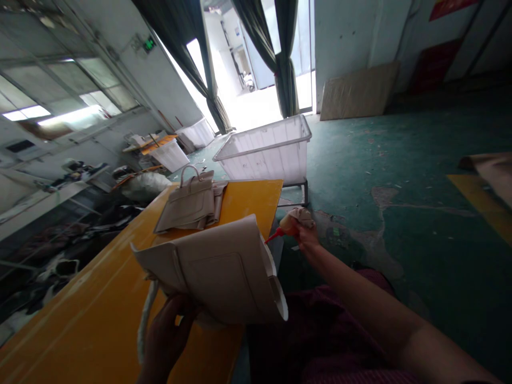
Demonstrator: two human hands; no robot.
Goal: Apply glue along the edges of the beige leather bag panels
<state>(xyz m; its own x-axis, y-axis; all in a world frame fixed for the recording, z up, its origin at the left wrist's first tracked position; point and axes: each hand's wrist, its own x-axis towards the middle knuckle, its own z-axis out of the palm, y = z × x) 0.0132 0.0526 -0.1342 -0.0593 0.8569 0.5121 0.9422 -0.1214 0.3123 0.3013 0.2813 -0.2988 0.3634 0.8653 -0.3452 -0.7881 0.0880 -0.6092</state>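
My left hand [168, 333] grips a beige unfinished handbag piece [216, 269] from below and holds it above the yellow table [92, 314]; a white cord handle hangs from its left side. My right hand [304, 232] is closed round a small squeeze bottle [286, 225] wrapped in cloth. The bottle's red nozzle points at the right edge of the bag piece and sits just beside it. A stack of finished beige handbags [194, 205] lies at the far end of the table.
A large translucent plastic bin [268, 152] on a metal frame stands beyond the table. More white bins and cluttered benches line the left wall. Green worn floor stretches to the right, with cardboard sheets [358, 90] leaning on the far wall by a curtained doorway.
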